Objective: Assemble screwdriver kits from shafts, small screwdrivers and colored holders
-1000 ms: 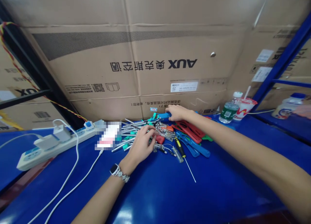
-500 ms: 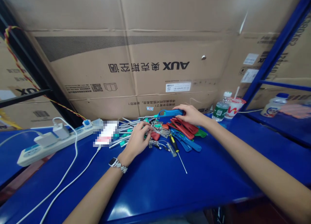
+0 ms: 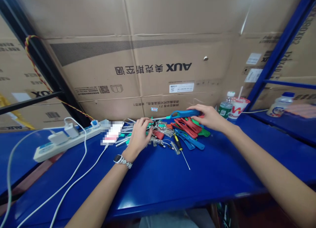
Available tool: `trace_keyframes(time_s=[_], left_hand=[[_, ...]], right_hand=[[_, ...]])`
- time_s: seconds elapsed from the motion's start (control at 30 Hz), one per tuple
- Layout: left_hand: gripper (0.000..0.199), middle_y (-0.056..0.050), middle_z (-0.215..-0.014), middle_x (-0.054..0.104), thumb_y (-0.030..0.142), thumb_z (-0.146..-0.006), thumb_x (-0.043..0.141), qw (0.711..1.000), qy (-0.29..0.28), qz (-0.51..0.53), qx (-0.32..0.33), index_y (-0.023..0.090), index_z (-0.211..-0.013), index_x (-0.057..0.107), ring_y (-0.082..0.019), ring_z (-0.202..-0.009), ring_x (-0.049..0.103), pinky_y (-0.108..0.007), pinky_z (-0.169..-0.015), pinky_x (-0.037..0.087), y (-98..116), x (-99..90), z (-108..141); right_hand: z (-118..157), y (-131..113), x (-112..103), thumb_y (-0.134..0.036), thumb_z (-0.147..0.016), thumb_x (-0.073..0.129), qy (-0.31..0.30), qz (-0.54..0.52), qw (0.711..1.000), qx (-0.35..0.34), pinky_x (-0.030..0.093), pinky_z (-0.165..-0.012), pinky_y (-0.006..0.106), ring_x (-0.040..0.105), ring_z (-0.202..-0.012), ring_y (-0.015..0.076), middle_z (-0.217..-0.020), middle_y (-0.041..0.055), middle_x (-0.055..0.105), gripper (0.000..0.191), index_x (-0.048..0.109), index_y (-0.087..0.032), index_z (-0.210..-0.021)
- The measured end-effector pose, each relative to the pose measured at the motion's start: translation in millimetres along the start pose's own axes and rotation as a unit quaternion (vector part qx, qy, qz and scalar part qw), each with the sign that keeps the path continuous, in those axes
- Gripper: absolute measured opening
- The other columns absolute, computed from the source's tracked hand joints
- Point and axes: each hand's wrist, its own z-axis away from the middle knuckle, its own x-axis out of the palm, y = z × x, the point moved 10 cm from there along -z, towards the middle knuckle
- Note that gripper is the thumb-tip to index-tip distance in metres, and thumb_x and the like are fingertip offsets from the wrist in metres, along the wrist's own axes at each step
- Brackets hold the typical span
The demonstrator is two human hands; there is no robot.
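Note:
My right hand (image 3: 209, 117) is closed on the rear end of a blue lighter (image 3: 184, 114) with a long metal nozzle pointing left. My left hand (image 3: 141, 134) rests over the pile of metal tubes (image 3: 121, 141) and small green parts, fingers curled; whatever its fingertips touch is hidden. Right of it lie clear plastic parts with wires (image 3: 168, 130) and a red piece (image 3: 158, 134). Red casings (image 3: 189, 127), blue casings (image 3: 192, 140) and a green casing (image 3: 204, 132) sit below my right hand. A black and yellow screwdriver (image 3: 177, 142) points toward the front edge.
On the left are a white power strip (image 3: 71, 140) with plugs, white cables (image 3: 81, 173) and a blurred phone (image 3: 113, 132). A green-labelled bottle (image 3: 225, 108), a red and white cup (image 3: 238, 108) and a blue-capped bottle (image 3: 280, 105) stand right. Cardboard (image 3: 153, 83) backs the blue table (image 3: 158, 185).
My right hand and the blue lighter have moved right, away from my left hand. The whole view has shifted slightly. My left hand stays over the pile.

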Motion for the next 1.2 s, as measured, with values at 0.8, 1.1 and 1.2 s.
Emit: trace_keyframes(time_s=[0.8, 1.1, 1.2], left_hand=[[0.033, -0.009, -0.126, 0.063, 0.037, -0.099, 0.060, 0.971, -0.233, 0.044, 0.030, 0.027, -0.131, 0.058, -0.025, -0.112, 0.065, -0.044, -0.096, 0.055, 62, 3.4, 73], [0.029, -0.010, -0.115, 0.065, 0.040, -0.096, 0.062, 0.951, -0.308, -0.004, 0.011, 0.022, -0.119, 0.065, -0.028, -0.109, 0.064, -0.046, -0.097, 0.054, 43, 15.6, 83], [0.035, -0.010, -0.112, 0.065, 0.047, -0.093, 0.066, 0.951, -0.309, -0.003, 0.031, 0.020, -0.115, 0.067, -0.028, -0.105, 0.065, -0.045, -0.093, 0.055, 49, 23.9, 72]], right_hand=[[67, -85, 124, -0.036, -0.088, 0.068, -0.103, -0.272, 0.957, -0.009, 0.053, -0.080, 0.036, 0.065, -0.085, 0.0192, -0.108, 0.0079, 0.072, 0.041, 0.064, -0.020, -0.126], [71, -35, 109, -0.030, -0.090, 0.060, -0.043, 0.080, 0.986, 0.138, 0.032, -0.057, 0.028, 0.060, -0.068, 0.0185, -0.086, 0.0061, 0.069, 0.017, 0.057, -0.019, -0.102], [70, -36, 115, -0.029, -0.095, 0.054, -0.090, 0.146, 0.974, 0.146, 0.028, -0.055, 0.029, 0.064, -0.069, 0.0207, -0.084, 0.0070, 0.070, 0.023, 0.052, -0.018, -0.115]])
